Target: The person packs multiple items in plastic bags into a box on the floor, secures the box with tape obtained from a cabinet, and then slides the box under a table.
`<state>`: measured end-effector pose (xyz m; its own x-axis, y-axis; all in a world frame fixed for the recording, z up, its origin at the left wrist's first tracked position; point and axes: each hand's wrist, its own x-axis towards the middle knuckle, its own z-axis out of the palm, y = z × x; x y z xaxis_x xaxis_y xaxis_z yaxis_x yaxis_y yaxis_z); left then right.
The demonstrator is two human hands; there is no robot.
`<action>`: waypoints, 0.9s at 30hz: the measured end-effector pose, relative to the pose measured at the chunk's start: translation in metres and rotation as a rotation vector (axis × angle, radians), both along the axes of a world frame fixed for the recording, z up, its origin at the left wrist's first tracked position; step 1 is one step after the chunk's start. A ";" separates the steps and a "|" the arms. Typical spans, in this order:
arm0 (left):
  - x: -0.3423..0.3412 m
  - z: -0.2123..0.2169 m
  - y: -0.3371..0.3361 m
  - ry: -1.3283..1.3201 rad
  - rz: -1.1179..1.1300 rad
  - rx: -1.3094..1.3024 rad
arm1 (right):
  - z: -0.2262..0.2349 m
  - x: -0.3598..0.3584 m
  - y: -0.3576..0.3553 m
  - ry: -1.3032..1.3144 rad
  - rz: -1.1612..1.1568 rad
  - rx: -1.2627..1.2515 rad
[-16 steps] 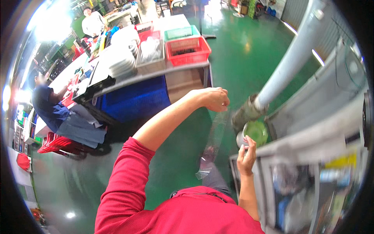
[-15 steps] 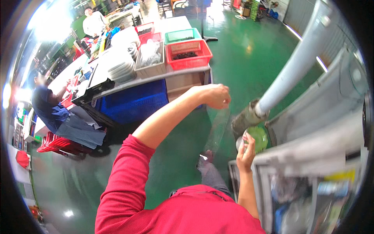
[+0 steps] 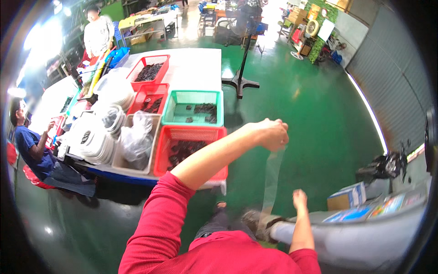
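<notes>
My left hand (image 3: 273, 135) is raised in front of me, out past the table's right corner, with its fingers pinched together. From it hangs a long clear strip of film (image 3: 272, 182), which looks like packing tape and reaches down toward the grey pipe's base. Lower and to the right, my right hand (image 3: 299, 200) is closed, apart from the visible strip. Whatever its fingers hold, if anything, is too small to make out. Nearest my left forearm, a red basket (image 3: 194, 132) of small black parts stands on the table.
A green basket (image 3: 219, 107), a beige bin with plastic bags (image 3: 137, 146) and stacked white lids (image 3: 98, 144) share the table (image 3: 200, 59). A large grey pipe (image 3: 337, 239) lies across the lower right. A black stand (image 3: 240, 84) is beyond. Two people work at left.
My view has swung up and right, showing more of the table and floor. The strip hangs longer below my left hand. My right hand has moved off the green object by the pipe.
</notes>
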<state>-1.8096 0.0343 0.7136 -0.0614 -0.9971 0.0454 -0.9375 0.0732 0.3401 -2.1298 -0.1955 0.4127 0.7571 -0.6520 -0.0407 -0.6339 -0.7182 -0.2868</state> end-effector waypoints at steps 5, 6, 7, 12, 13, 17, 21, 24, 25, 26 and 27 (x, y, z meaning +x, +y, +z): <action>0.100 -0.003 -0.118 -0.035 0.107 0.157 | -0.022 -0.016 -0.042 0.527 -0.713 0.837; 0.116 -0.004 -0.149 -0.026 0.088 0.150 | -0.038 -0.033 -0.071 0.505 -0.794 0.940; 0.136 -0.013 -0.176 0.005 0.083 0.192 | -0.051 -0.043 -0.095 0.495 -0.861 1.044; 0.272 -0.081 -0.339 -0.084 0.001 0.290 | -0.073 0.044 -0.261 0.407 -0.774 0.977; 0.303 -0.088 -0.379 -0.142 -0.062 0.295 | -0.088 0.072 -0.309 0.338 -0.650 0.935; 0.421 -0.088 -0.499 -0.082 -0.025 0.212 | -0.072 0.227 -0.474 0.058 -0.680 0.911; 0.510 -0.087 -0.611 0.169 0.318 0.354 | -0.023 0.400 -0.606 -0.040 -0.391 0.686; 0.590 -0.101 -0.703 0.164 0.255 0.235 | 0.005 0.528 -0.710 -0.138 -0.226 0.566; 0.618 -0.101 -0.734 0.153 0.247 0.246 | 0.001 0.565 -0.748 -0.189 -0.188 0.520; 0.646 -0.104 -0.767 0.143 0.267 0.215 | -0.003 0.598 -0.788 -0.241 -0.154 0.473; 0.677 -0.111 -0.795 0.137 0.280 0.212 | -0.018 0.633 -0.810 -0.286 -0.133 0.451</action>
